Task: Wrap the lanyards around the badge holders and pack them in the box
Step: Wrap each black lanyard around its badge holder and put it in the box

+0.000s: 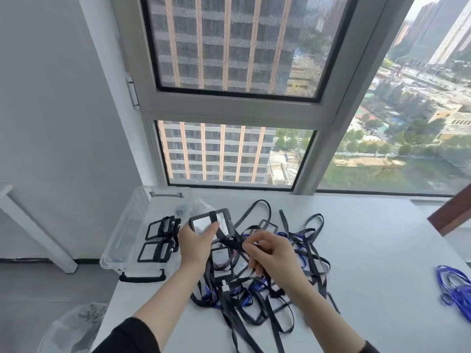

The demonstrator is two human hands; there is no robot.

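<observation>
My left hand (196, 244) holds a black-framed badge holder (204, 221) up above the table, with a turn of black lanyard across its face. My right hand (271, 253) pinches that black lanyard (230, 243) just right of the holder. Below both hands lies a tangled pile of black and blue lanyards with more badge holders (257, 286). A clear plastic box (132, 230) stands at the table's left edge. Two wrapped badge holders (159, 239) lie inside it.
The white table (369, 250) runs up to a large window. A separate bundle of blue lanyards (456, 289) lies near the right edge. A crumpled clear bag (201, 206) sits behind the held holder. A bin with a plastic liner (74, 327) stands on the floor at lower left.
</observation>
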